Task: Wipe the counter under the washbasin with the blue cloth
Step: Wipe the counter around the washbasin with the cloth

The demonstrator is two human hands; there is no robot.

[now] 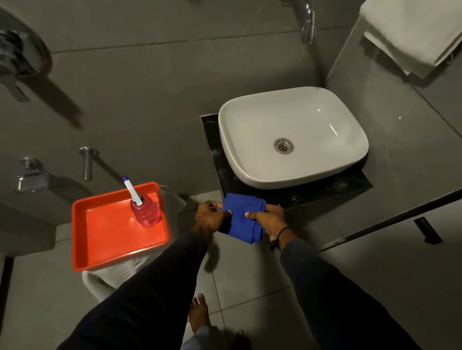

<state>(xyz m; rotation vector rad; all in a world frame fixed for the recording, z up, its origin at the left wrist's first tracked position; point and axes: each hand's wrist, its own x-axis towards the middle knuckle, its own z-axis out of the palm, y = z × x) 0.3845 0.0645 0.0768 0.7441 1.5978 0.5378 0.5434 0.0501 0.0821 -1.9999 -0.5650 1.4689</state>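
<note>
One blue cloth (243, 219) is being pinched by left hand (210, 215) and right hand (269, 219), arms outstretched, just before one washbasin (291, 137).

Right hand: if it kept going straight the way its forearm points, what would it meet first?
Probably the black counter edge below the washbasin. The right hand, gripping the blue cloth, aims up and left at it; depth is unclear.

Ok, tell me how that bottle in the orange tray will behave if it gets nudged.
The bottle looks apt to tip: its long white nozzle rises high and leans. Its clear ribbed body is probably light plastic, part full of pink liquid. The orange tray looks glossy, so it may slide first.
</note>
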